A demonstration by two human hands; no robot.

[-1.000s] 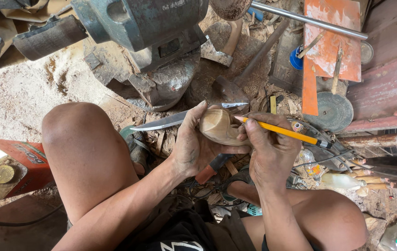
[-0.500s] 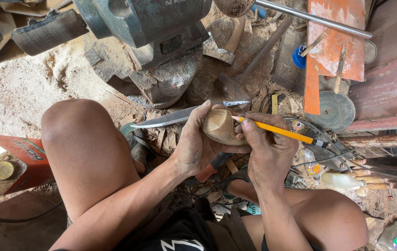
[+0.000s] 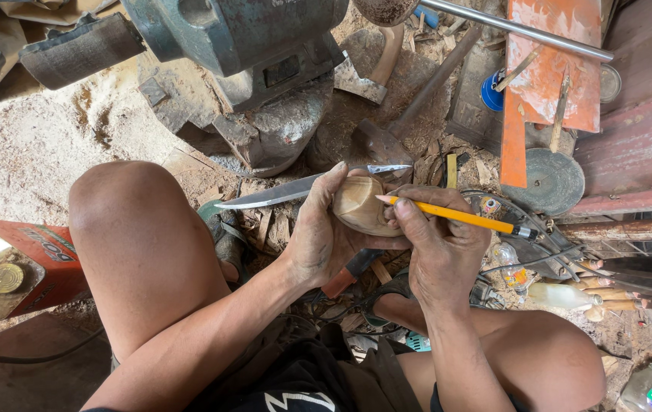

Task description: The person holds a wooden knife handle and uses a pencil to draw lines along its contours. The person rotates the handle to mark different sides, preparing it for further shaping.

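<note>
Pale wood, a rounded carved block [image 3: 360, 204], sat cradled in the left hand [image 3: 324, 233], whose fingers curled up around its near side while the thumb pressed over its top edge. That grip was clenched on the block, held just above the person's lap and between the two bare knees. The right hand [image 3: 436, 248] pinched a yellow pencil [image 3: 455, 217] between thumb and fingers, so this grip was closed on the pencil, its sharpened tip touching the block's upper right face and its dark eraser end pointing off to the right.

Behind the block a long knife blade [image 3: 280, 193] lay nearly level, its point showing just past the left hand's fingertips and its length running left toward the raised left knee [image 3: 123, 206]. Whether the left hand also held it could not be told.

Sawdust and wood chips covered the floor [image 3: 28, 145]. A heavy grey-green machine [image 3: 234, 34] stood at the top, an orange board [image 3: 551, 65] leaned at the upper right with a round grey disc [image 3: 553, 181] just below it, and a red can [image 3: 32, 259] stood at the left edge.
</note>
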